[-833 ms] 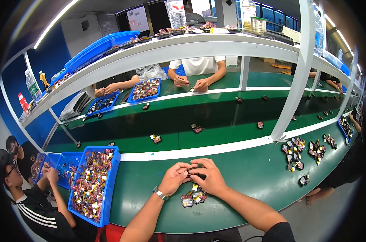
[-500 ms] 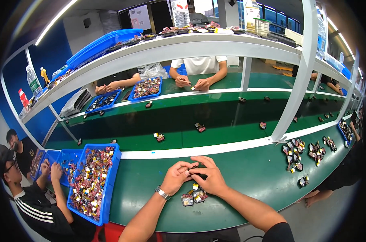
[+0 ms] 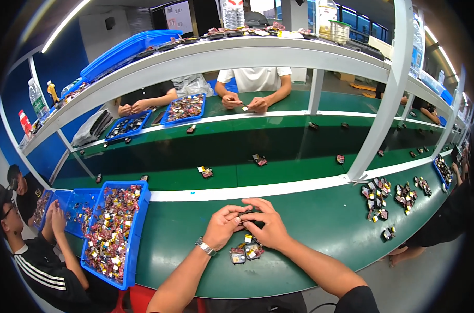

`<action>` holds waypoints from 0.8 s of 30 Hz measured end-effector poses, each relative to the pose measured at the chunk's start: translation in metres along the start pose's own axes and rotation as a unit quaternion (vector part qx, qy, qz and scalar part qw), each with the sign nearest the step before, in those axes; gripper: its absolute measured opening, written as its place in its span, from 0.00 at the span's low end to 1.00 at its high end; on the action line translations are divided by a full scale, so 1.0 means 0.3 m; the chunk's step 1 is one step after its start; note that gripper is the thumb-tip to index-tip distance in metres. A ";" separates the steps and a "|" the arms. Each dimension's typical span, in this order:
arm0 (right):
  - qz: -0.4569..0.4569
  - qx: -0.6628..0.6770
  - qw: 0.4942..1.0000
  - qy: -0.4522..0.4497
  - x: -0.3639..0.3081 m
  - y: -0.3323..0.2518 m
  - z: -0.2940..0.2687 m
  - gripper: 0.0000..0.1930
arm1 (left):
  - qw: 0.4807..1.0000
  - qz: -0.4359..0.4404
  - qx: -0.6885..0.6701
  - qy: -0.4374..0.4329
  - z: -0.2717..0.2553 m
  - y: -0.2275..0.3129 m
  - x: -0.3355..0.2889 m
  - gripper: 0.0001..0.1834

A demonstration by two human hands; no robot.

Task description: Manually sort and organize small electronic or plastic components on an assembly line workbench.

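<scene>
My left hand [image 3: 222, 227], with a metal-banded watch [image 3: 205, 246] on its wrist, and my right hand [image 3: 268, 226] meet over the green work surface [image 3: 184, 266]. Between their closed fingertips they pinch a small dark part [image 3: 241, 225], mostly hidden by the fingers. Just below, near my right palm, lie small black-cased assemblies with reddish wiring and white or yellow labels; one assembly [image 3: 238, 255] lies beside another assembly [image 3: 254, 251], the two almost touching.
A blue tray [image 3: 136, 237] heaped with small wired parts stands at my left. Groups of black assemblies [image 3: 376, 195] lie to the right. Beyond a white rail [image 3: 247, 190] runs a green belt [image 3: 289, 179] with scattered assemblies. A white shelf frame [image 3: 383, 109] rises ahead. Co-workers sit left and opposite.
The view has shifted slightly. My hands stay together on the small dark part, fingers slightly rearranged. At the left, a co-worker's hands have come closer together.
</scene>
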State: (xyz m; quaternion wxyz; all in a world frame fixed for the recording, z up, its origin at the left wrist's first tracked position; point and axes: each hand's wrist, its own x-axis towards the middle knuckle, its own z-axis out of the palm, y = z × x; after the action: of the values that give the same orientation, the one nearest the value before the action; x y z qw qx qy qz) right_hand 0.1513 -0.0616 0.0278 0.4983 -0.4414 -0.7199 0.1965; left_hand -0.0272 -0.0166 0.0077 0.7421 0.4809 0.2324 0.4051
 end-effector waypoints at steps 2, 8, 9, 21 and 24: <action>0.008 0.015 1.000 -0.019 0.006 -0.013 0.007 0.11 | 1.000 0.005 0.003 0.003 -0.014 0.004 -0.004 0.14; -0.076 -0.107 0.990 0.052 0.014 -0.025 -0.016 0.12 | 1.000 -0.023 -0.003 0.013 0.013 0.002 0.007 0.14; -0.114 -0.130 0.983 0.059 0.021 -0.024 -0.014 0.11 | 1.000 -0.022 -0.003 0.015 0.009 0.004 0.002 0.14; -0.127 -0.212 0.968 0.046 0.013 -0.040 -0.005 0.10 | 0.999 -0.030 0.012 0.031 0.017 0.009 0.004 0.14; -0.143 -0.232 0.960 0.057 0.011 -0.030 0.004 0.09 | 0.999 -0.030 0.015 0.027 0.019 0.010 0.004 0.14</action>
State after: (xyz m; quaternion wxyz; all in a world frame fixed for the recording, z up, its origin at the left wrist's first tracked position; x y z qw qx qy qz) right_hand 0.1459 -0.0635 0.0358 0.4453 -0.4484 -0.7714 -0.0749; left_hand -0.0237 -0.0181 0.0130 0.7401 0.4732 0.2727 0.3924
